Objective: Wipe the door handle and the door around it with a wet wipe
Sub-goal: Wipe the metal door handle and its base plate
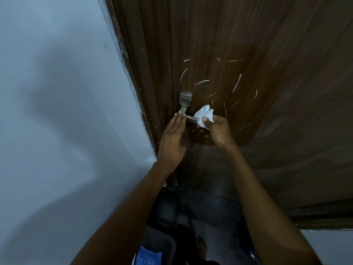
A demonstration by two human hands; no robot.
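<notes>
Both hands are up at the brushed-metal lever handle [188, 116] on the brown wooden door [267, 54]. I see my right hand [217, 131] gripping a crumpled white wet wipe [204, 115], fingers curled around it, wrapping it over the lever's free end. My left hand [172, 138] lies flat, fingers straight and together, fingertips touching the lever near its pivot, just left of the wipe.

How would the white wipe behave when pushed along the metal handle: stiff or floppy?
Probably floppy: the wet wipe sits crumpled in the right hand, folding around the door handle. It looks thin and light, so it likely bunches unless pinched firmly.
</notes>
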